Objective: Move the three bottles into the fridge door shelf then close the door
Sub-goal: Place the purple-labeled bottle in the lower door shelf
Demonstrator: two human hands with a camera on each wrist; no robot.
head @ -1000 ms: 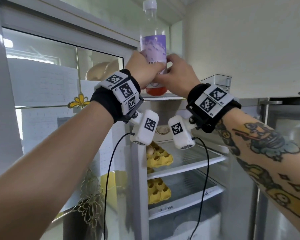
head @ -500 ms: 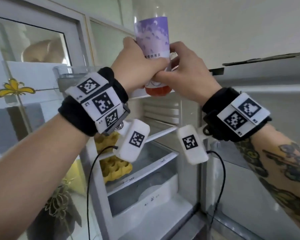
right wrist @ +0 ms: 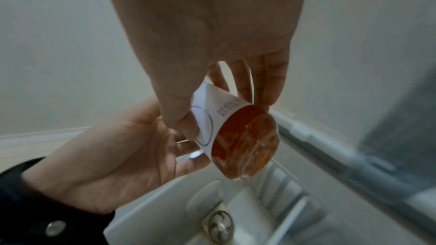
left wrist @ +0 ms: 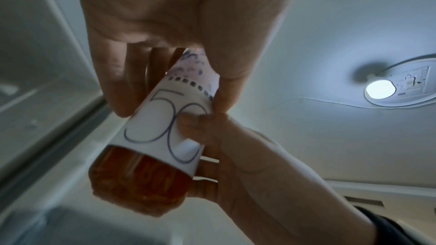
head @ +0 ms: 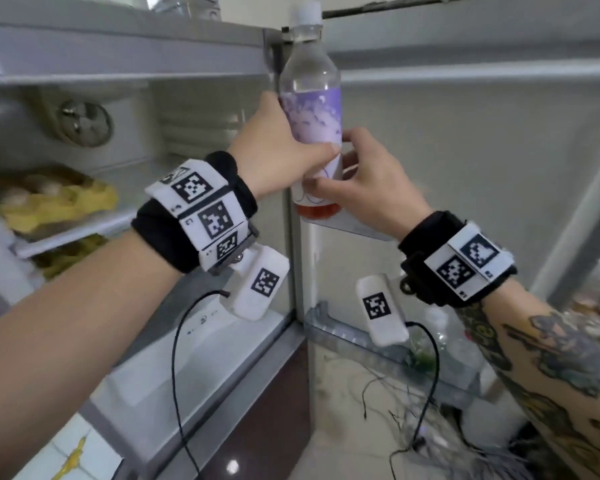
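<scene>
Item: bottle (head: 310, 109), clear plastic, white cap, purple-and-white label, a little orange liquid at the base; held upright in the air at the hinge side of the open fridge, between the interior and the door (head: 465, 174), not yet on any shelf. Holders: left hand (head: 274, 157), fingers and thumb wrapped round the labelled middle from the left; right hand (head: 364, 188), thumb and fingers clamped on the lower label from the right, just above the orange base. The two-handed hold probably serves to keep the tall, light bottle vertical and steady while it is carried across to the door, and leaves the base free to drop into a rack. Destination: door shelf (head: 361, 337), low on the door, well below the bottle; one clear bottle seems to stand in it already, partly hidden by the right wrist device, so the count is uncertain. Also present: yellow egg trays (head: 66, 202) on the interior shelves at left. Judgement: transfer in hand, lowering and the door closing are still to do.
</scene>
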